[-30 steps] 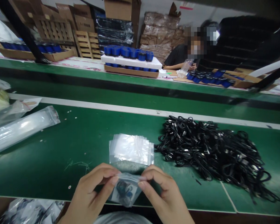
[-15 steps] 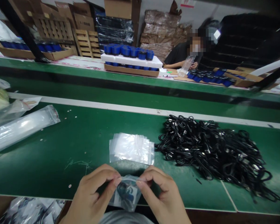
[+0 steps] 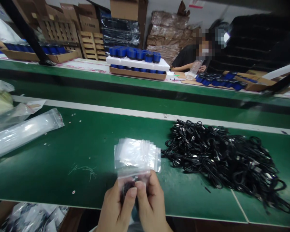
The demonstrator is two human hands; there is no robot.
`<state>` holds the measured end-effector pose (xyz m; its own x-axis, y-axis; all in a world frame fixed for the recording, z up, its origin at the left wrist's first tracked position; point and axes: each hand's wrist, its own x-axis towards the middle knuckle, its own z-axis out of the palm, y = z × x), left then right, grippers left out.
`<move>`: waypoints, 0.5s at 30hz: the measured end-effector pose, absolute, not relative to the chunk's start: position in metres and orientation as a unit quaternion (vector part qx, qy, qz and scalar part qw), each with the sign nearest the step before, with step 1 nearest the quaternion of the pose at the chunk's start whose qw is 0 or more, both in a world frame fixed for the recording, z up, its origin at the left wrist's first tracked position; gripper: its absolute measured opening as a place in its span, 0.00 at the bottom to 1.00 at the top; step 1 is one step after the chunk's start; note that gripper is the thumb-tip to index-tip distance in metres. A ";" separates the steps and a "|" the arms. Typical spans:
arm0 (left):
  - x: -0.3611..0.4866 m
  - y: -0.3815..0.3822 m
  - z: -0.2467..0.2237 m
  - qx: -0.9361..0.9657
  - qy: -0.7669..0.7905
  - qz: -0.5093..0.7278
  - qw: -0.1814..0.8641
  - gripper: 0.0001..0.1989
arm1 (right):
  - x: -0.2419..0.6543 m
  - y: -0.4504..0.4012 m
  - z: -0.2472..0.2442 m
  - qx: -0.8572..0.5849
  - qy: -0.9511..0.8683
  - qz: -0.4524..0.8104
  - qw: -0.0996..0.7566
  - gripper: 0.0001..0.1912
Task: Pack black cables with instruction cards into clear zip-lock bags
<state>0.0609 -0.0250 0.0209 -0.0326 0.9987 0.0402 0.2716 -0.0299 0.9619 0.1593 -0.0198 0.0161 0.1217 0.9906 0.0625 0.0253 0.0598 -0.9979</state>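
Observation:
Both hands grip one small clear zip bag (image 3: 132,174) near the table's front edge, with something dark inside it. My left hand (image 3: 119,203) wraps the bag's left side, its thumb pressed on the front. On the right side, my right hand (image 3: 151,201) holds it the same way, the two thumbs side by side. Just beyond the bag lies a fanned stack of flat clear bags (image 3: 137,153). A large heap of coiled black cables (image 3: 215,154) spreads to the right of the stack.
Long plastic packs (image 3: 26,130) lie at the left. Filled bags (image 3: 36,217) sit in a box below the front edge. Beyond a green ledge stand blue parts (image 3: 135,54) on a white tray, and a person (image 3: 187,58) holds a clear bottle.
My hands have come together from the bag's top corners to its sides, thumbs now on its front. The bag stands higher, its top edge straight and near the stack.

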 end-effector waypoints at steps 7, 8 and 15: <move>0.058 -0.024 0.012 0.615 0.535 0.458 0.353 0.16 | 0.156 -0.027 0.008 -0.536 -0.520 0.394 0.536 0.14; 0.056 -0.023 0.012 0.631 0.526 0.452 0.347 0.15 | 0.156 -0.028 0.006 -0.541 -0.529 0.382 0.531 0.14; 0.049 -0.015 0.017 0.682 0.503 0.421 0.323 0.12 | 0.159 -0.033 -0.002 -0.579 -0.600 0.257 0.489 0.08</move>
